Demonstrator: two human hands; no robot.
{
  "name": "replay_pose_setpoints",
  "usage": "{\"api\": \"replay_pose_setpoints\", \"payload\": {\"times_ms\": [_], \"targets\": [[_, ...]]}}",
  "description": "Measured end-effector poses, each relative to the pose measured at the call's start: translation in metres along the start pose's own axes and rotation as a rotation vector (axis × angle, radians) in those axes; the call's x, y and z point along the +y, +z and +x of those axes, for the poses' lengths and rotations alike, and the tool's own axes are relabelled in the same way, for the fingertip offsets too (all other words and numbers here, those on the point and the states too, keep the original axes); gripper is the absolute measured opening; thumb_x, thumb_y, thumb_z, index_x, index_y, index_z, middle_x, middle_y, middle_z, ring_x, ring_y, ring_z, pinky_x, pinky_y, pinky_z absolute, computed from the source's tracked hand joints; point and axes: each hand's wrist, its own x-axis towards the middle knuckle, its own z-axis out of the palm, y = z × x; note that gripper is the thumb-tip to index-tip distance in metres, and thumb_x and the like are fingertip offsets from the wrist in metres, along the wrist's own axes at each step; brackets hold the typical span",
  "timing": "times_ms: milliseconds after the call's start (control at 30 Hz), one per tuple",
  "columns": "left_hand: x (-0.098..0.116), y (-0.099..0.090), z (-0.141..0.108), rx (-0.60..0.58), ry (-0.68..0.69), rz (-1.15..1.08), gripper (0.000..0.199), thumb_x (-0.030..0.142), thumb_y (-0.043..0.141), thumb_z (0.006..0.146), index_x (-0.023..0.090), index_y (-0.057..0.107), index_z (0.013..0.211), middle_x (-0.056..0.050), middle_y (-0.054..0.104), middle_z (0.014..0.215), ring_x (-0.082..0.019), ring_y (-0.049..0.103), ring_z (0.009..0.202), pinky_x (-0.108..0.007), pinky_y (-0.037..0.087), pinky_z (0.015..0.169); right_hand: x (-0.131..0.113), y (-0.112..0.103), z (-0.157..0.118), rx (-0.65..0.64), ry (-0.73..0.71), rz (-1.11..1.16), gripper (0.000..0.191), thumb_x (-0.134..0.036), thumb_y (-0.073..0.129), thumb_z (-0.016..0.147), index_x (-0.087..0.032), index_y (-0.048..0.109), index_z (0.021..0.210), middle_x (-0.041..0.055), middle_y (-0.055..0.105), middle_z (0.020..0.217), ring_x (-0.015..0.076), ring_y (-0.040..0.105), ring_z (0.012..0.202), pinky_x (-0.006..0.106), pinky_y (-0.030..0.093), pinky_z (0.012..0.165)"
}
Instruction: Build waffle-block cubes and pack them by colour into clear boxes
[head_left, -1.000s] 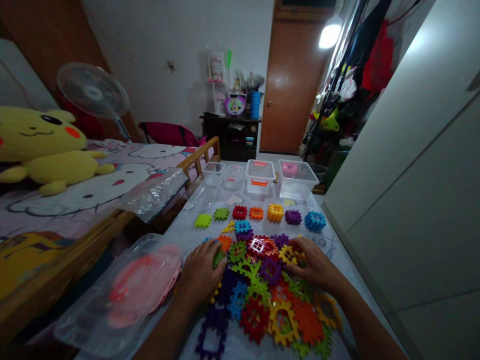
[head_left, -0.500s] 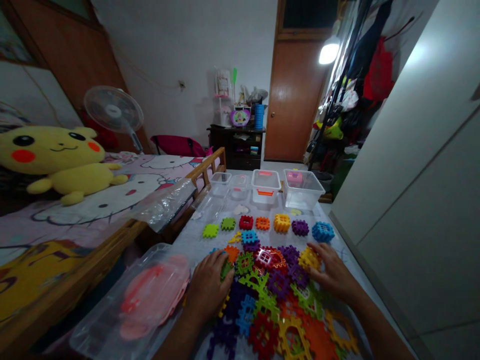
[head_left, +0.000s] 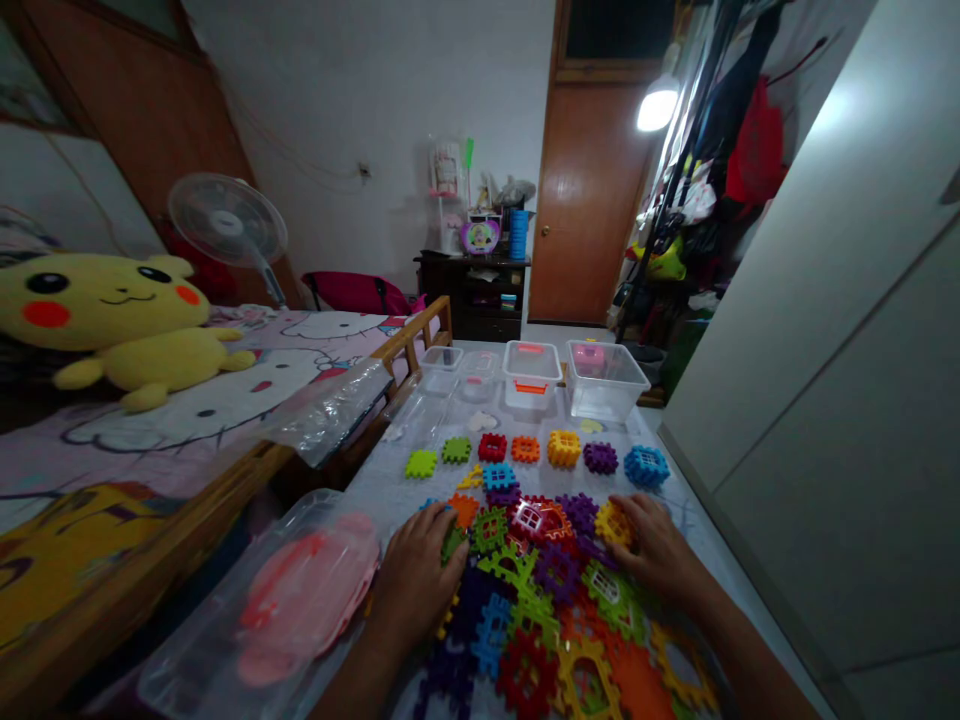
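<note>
My right hand (head_left: 660, 550) is closed on yellow interlocking blocks (head_left: 614, 523), thumb on the near side and fingers at the far edge, at the right of a loose pile. On the pile's left side, my left hand (head_left: 420, 565) curls round a green interlocking block (head_left: 453, 543), mostly covered by the fingers. Between the hands lie many flat notched pieces, among them a purple one (head_left: 557, 569), a dark red window piece (head_left: 527, 668) and a yellow arch (head_left: 589, 680). Behind the pile runs a row of stacks by colour, including yellow (head_left: 564, 448), purple (head_left: 601, 457) and blue (head_left: 646, 464).
Clear plastic boxes (head_left: 607, 408) stand at the table's far end. A clear lid with a pink lid (head_left: 307, 605) lies at the left. The wooden bed rail (head_left: 187, 530) borders the table on the left, a white cabinet (head_left: 847, 400) on the right.
My right hand has come slightly down and nearer the pile with the yellow blocks in it. My left hand has stayed almost where it was.
</note>
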Motion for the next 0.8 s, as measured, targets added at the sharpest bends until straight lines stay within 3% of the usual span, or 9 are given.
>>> {"api": "replay_pose_setpoints", "payload": {"times_ms": [467,633,800], "targets": [[0.002,-0.001,-0.001,-0.009,-0.010,0.010,0.039,0.034,0.047,0.090,0.019,0.058,0.125,-0.010,0.055,0.137,-0.024,0.049,0.128,-0.041,0.035,0.110,0.007,-0.013,0.002,0.115,0.035,0.107,0.061,-0.042,0.051,0.074,-0.014,0.053,0.129,0.0155,0.058,0.124,0.0293,0.056,0.115,0.044,0.042,0.102],[0.001,-0.001,-0.001,-0.007,-0.010,0.006,0.040,0.034,0.047,0.090,0.019,0.058,0.125,-0.010,0.055,0.138,-0.024,0.048,0.129,-0.042,0.035,0.110,0.021,-0.023,0.002,0.059,0.091,0.100,0.063,-0.051,0.054,0.073,-0.016,0.058,0.125,0.0165,0.061,0.122,0.0323,0.058,0.113,0.045,0.044,0.099],[0.001,0.000,-0.002,0.008,-0.005,-0.004,0.039,0.034,0.047,0.091,0.019,0.058,0.125,-0.010,0.055,0.137,-0.024,0.048,0.128,-0.042,0.035,0.110,0.036,-0.023,0.002,0.021,0.132,0.052,0.065,-0.050,0.051,0.071,-0.013,0.060,0.123,0.0178,0.062,0.121,0.0323,0.059,0.110,0.044,0.045,0.098]]}}
